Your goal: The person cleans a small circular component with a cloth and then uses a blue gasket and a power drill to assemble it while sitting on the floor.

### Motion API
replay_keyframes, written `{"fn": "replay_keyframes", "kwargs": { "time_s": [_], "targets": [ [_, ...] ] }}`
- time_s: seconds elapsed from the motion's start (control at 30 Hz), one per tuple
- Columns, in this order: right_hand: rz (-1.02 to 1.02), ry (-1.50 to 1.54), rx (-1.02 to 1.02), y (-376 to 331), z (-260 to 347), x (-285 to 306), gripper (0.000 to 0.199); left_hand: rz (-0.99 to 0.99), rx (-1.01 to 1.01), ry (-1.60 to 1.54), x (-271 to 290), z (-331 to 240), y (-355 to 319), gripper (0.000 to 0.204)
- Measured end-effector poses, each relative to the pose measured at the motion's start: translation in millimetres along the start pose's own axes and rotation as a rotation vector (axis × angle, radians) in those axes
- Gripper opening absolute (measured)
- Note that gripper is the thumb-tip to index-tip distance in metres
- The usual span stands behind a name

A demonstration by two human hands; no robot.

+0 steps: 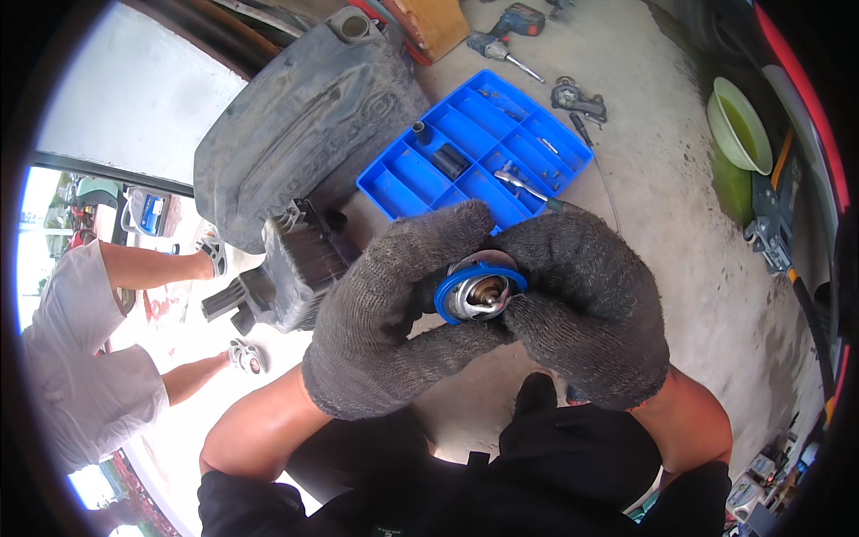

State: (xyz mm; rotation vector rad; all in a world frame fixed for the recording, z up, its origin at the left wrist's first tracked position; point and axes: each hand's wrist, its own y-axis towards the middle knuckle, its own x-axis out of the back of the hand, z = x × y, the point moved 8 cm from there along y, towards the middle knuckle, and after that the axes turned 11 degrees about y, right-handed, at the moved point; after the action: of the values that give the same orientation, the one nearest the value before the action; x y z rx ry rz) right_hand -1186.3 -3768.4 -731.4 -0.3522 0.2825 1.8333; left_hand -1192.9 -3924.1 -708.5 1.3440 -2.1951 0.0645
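Between my gloved hands is an engine thermostat [483, 295], a round metal part with a blue rubber ring and a spring at its centre. My left hand [371, 309], in a dark grey knit glove, curls round its left side, thumb below. My right hand [595, 304], gloved alike, closes on its right side with the thumb at the metal edge. Just beyond the gloves a blue compartment tray [470, 130] lies on the floor. It holds a ratchet [523, 183], a large black socket [449, 161], a smaller upright socket [420, 132] and small hardware.
A grey plastic engine cover [286, 134] and a black plastic housing [300, 264] lie left. A cordless power tool [508, 36] and a metal bracket [577, 98] lie beyond the tray. Right are a bowl [761, 152] of green liquid and a floor jack [771, 224]. A person [76, 358] is at left.
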Motion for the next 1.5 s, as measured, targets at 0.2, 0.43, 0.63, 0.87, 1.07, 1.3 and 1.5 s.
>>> {"fn": "replay_keyframes", "kwargs": {
  "time_s": [0.2,0.43,0.63,0.87,1.07,1.3,1.5],
  "targets": [
    [-0.08,0.138,-0.271,1.1,2.3,1.6,0.045,0.1,0.175,-0.161,1.2,1.8,1.9,0.066],
    [-0.183,0.135,-0.21,-0.9,1.5,7.3,0.038,0.075,0.085,-0.219,2.7,2.4,6.2,0.063],
    [-0.133,0.218,-0.108,-2.0,-5.1,6.5,0.027,0.079,0.193,-0.367,-7.1,11.0,-2.1,0.06],
    [-0.093,-0.101,0.172,-1.4,12.4,6.7,0.028,0.106,0.079,-0.101,-4.4,2.8,4.4,0.059],
    [-0.196,0.218,0.134,3.8,9.3,14.9,0.03,0.296,-0.207,-0.021,-46.5,-29.9,-8.5,0.053],
    [-0.213,0.092,-0.014,-5.8,17.2,27.5,0.026,0.125,0.197,-0.34,-16.6,2.2,-7.7,0.072],
    [-0.012,-0.153,-0.197,-6.4,11.6,5.8,0.016,0.109,0.136,-0.39,-11.3,2.8,-13.2,0.068]
  ]
}}
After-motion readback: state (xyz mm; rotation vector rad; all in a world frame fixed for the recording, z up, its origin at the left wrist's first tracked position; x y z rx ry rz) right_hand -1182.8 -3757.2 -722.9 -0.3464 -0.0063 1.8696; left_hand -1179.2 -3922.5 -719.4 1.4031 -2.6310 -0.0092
